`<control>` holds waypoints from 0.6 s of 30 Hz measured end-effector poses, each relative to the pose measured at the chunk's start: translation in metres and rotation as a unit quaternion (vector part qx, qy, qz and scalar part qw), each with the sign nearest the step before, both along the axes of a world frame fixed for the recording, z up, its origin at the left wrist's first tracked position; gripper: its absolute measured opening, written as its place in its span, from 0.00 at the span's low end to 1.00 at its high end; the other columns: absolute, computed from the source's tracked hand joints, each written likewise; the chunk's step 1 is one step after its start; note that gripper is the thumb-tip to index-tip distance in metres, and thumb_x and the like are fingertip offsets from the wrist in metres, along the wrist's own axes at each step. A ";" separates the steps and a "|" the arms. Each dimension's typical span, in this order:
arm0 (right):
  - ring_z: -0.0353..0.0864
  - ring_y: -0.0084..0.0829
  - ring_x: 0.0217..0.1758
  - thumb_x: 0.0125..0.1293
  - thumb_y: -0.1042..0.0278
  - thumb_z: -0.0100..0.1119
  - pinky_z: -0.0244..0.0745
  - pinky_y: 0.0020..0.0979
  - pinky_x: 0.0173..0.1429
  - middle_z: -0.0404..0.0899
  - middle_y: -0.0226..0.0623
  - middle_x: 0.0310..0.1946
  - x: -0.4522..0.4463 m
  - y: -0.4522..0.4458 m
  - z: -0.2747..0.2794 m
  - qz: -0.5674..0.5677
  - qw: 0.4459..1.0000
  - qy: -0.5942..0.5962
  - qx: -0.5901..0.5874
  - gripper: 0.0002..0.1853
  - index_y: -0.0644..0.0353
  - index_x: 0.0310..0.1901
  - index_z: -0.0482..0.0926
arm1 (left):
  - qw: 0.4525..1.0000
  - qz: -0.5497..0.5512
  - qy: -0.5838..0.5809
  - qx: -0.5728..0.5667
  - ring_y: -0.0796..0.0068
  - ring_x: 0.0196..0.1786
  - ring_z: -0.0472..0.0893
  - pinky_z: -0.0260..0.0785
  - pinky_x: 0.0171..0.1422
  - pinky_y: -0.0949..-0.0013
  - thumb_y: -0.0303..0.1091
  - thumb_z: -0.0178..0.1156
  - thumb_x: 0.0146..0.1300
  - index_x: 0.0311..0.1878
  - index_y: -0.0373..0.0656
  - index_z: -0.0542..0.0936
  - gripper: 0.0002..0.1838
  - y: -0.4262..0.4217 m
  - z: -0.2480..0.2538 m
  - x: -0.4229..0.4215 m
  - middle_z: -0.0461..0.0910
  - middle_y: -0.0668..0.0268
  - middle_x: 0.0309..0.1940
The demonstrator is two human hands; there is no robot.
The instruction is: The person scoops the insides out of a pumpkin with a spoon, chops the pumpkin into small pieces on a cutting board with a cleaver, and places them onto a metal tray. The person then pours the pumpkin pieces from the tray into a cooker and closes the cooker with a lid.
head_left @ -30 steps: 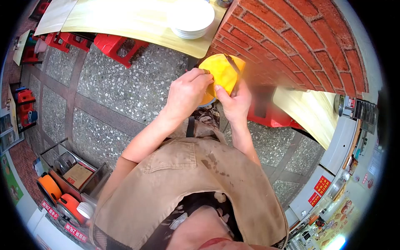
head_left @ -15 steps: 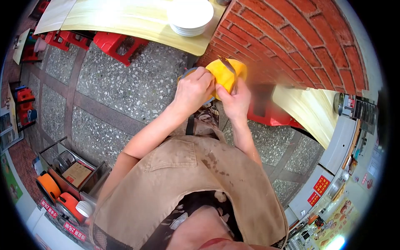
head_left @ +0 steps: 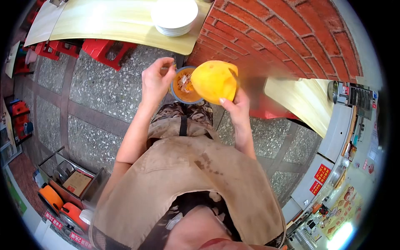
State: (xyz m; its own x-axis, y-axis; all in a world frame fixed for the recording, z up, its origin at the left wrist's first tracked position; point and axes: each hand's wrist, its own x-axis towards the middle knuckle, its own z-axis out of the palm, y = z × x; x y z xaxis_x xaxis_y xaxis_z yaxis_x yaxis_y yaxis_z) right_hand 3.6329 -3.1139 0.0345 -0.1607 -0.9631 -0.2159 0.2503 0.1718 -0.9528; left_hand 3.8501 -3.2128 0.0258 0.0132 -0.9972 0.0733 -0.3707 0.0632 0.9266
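Gripping yellow fruit (head_left: 212, 83) at its near right side, right hand (head_left: 237, 109); left hand (head_left: 156, 83) leftward, past bucket (head_left: 177, 98), cannot tell if pinching anything

Looks bright overall, with the yellow fruit (head_left: 213, 82) clear near the centre. Burns the stacked plates (head_left: 174, 16) nearly to blank white. Flares harshly at lower right. Darkens under the long tabletop (head_left: 100, 21), around the red stools (head_left: 95, 48). Smears into haze low across the brick wall (head_left: 283, 37). Bows straight edges into curves and drops to black at the corners.
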 end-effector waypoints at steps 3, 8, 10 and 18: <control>0.75 0.26 0.52 0.51 0.80 0.62 0.68 0.29 0.58 0.76 0.37 0.49 -0.009 0.010 0.001 0.017 0.999 -0.030 -0.017 0.26 0.69 0.55 0.69 | 0.982 -0.101 -0.144 -0.073 0.71 0.28 0.81 0.72 0.34 0.71 0.25 0.62 0.53 0.39 0.39 0.81 0.09 -0.001 -0.024 0.009 0.81 0.60 0.27; 0.76 0.27 0.51 0.49 0.81 0.63 0.68 0.30 0.59 0.76 0.37 0.49 -0.029 0.023 0.003 0.069 0.996 -0.044 -0.035 0.27 0.69 0.54 0.70 | 0.969 -0.179 -0.168 -0.005 0.61 0.30 0.80 0.72 0.36 0.67 0.24 0.64 0.50 0.37 0.39 0.82 0.09 0.005 -0.038 -0.004 0.79 0.55 0.29; 0.76 0.27 0.51 0.48 0.80 0.63 0.69 0.30 0.58 0.76 0.36 0.48 -0.028 0.025 0.010 0.073 0.996 -0.038 -0.038 0.27 0.69 0.54 0.71 | 0.969 -0.183 -0.152 -0.064 0.61 0.32 0.81 0.72 0.37 0.67 0.24 0.64 0.50 0.38 0.38 0.82 0.10 0.004 -0.033 -0.010 0.80 0.55 0.30; 0.76 0.24 0.50 0.47 0.79 0.65 0.70 0.28 0.55 0.77 0.35 0.47 -0.030 0.030 0.028 0.098 0.995 -0.005 -0.026 0.27 0.70 0.52 0.72 | 0.949 -0.309 0.047 0.051 0.72 0.54 0.75 0.73 0.52 0.68 0.36 0.65 0.56 0.58 0.40 0.72 0.27 0.011 0.038 -0.025 0.74 0.61 0.53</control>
State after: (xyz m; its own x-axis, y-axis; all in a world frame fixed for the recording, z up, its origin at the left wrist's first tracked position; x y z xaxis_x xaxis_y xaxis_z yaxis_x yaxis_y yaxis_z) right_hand 3.6027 -3.0837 0.0622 0.0324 -0.9858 -0.1648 0.2265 0.1679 -0.9594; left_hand 3.8249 -3.2018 0.0636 -0.5747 -0.8184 0.0042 -0.2075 0.1506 0.9666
